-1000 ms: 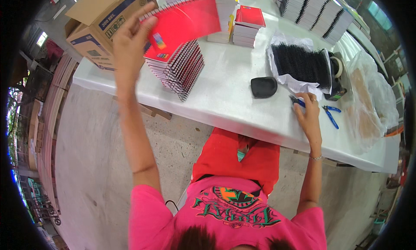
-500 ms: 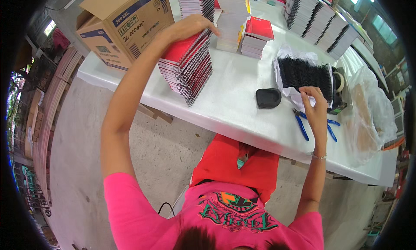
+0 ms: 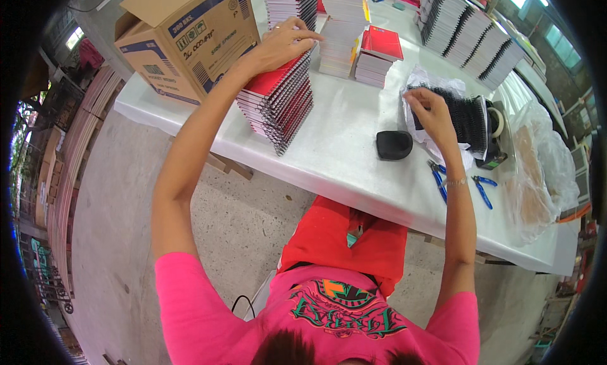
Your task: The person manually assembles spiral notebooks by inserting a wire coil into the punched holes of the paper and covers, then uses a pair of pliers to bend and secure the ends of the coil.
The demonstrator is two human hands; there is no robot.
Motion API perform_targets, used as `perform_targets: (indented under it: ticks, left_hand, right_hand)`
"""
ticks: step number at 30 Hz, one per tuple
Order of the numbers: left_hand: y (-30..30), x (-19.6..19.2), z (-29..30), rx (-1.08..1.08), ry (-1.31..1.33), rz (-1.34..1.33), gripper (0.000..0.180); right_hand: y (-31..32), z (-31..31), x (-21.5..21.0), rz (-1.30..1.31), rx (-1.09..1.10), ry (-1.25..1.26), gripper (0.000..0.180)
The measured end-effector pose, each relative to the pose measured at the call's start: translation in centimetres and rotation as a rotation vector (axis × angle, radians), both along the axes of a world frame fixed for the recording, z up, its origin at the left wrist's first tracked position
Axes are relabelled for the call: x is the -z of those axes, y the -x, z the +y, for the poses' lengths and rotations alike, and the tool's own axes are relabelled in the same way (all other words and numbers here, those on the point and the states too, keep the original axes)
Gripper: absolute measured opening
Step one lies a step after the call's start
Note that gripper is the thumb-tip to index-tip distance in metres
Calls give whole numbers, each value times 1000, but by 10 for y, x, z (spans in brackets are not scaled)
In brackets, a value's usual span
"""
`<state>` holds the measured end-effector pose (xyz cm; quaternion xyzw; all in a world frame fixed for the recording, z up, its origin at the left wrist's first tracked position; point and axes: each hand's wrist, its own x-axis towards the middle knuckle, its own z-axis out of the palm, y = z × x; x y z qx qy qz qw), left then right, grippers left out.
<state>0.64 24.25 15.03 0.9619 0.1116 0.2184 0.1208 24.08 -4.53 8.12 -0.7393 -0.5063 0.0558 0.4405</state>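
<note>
My left hand [image 3: 288,43] rests on top of a stack of red-covered spiral notebooks [image 3: 278,105], fingers stretched out over the upper edge. The coils run down the stack's right side. My right hand [image 3: 431,115] hovers in front of a bundle of black spiral binding coils [image 3: 466,121] lying on white wrapping. Its fingers are curled together, and whatever may be in them is too small to make out. A black rounded block-like object [image 3: 393,145] lies left of my right wrist. Beside that forearm are blue-handled pliers [image 3: 438,180] and a second blue-handled pair [image 3: 484,191].
A cardboard box [image 3: 190,49] stands at the far left of the white table [image 3: 341,150]. Behind are paper stacks [image 3: 341,36], a smaller red-topped stack [image 3: 379,52] and rows of spiral-bound books [image 3: 465,33]. A roll of tape [image 3: 496,121] and a clear plastic bag [image 3: 544,169] sit right.
My right hand has moved left and away from me, from the near edge of the coils to their left side. My left hand has shifted slightly on the notebooks, fingers now more spread.
</note>
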Motion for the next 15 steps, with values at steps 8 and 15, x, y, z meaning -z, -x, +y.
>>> perform_targets:
  ticks: [8,15]
  left_hand:
    - [27,-9,-28,-461,65,489,123]
    - [34,-6,-25,-490,87,446,112]
  right_hand:
    - [-49,78,-11,-27,133,-241,35]
    - [-59,129,0,466,244,-159,65]
